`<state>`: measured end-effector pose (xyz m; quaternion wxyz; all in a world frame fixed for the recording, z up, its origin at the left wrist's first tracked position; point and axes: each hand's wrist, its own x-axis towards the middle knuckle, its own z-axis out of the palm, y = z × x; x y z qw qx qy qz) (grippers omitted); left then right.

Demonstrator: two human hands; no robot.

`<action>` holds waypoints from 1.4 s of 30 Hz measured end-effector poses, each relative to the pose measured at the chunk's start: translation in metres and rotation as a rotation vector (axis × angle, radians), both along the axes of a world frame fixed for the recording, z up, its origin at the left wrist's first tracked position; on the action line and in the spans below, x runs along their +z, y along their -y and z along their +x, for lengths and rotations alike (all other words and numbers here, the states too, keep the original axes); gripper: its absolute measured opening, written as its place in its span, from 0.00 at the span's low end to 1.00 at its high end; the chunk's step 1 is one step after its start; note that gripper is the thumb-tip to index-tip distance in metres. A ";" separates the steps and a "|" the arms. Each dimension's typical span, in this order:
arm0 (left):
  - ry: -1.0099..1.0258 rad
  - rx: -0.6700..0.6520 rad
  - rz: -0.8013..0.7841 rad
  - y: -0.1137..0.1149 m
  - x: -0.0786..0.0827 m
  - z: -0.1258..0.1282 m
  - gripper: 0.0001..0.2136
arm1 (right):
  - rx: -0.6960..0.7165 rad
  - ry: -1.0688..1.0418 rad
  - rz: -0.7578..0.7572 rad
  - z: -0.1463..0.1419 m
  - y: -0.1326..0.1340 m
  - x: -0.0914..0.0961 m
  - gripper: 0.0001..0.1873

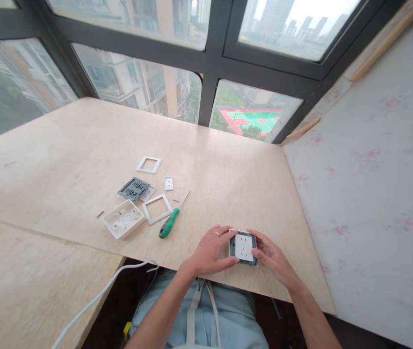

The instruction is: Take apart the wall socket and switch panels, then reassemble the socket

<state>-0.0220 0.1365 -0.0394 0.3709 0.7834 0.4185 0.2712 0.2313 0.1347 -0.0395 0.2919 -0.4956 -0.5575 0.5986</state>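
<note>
A wall socket with a white slotted face and a dark grey surround is at the front edge of the stone-look counter, between my two hands. My left hand grips its left side, thumb at the lower edge and fingers at the upper. On the other side my right hand holds it, with the thumb on the face's right edge and the fingers partly hidden behind. To the left lies a green-handled screwdriver, its shaft pointing away from me.
Left of the screwdriver are a white frame, a white back box, a grey socket module, another white frame and a small white plate. A white cable hangs over the counter edge. Windows and a papered wall bound the counter.
</note>
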 end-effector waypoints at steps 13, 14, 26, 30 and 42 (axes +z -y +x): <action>-0.057 -0.010 0.052 0.002 -0.004 0.002 0.33 | 0.025 0.136 0.097 0.009 -0.004 -0.008 0.30; -0.069 -0.011 0.051 0.002 -0.004 0.002 0.33 | 0.039 0.164 0.110 0.010 -0.005 -0.008 0.30; -0.116 -0.041 0.037 0.000 -0.002 0.001 0.32 | 0.261 0.498 0.378 0.012 -0.018 0.017 0.31; -0.106 -0.045 0.066 0.000 -0.006 0.001 0.32 | 0.255 0.493 0.364 0.014 -0.019 0.014 0.32; -0.064 -0.032 0.106 0.001 -0.014 0.000 0.34 | 0.003 0.298 0.244 0.011 -0.004 -0.006 0.31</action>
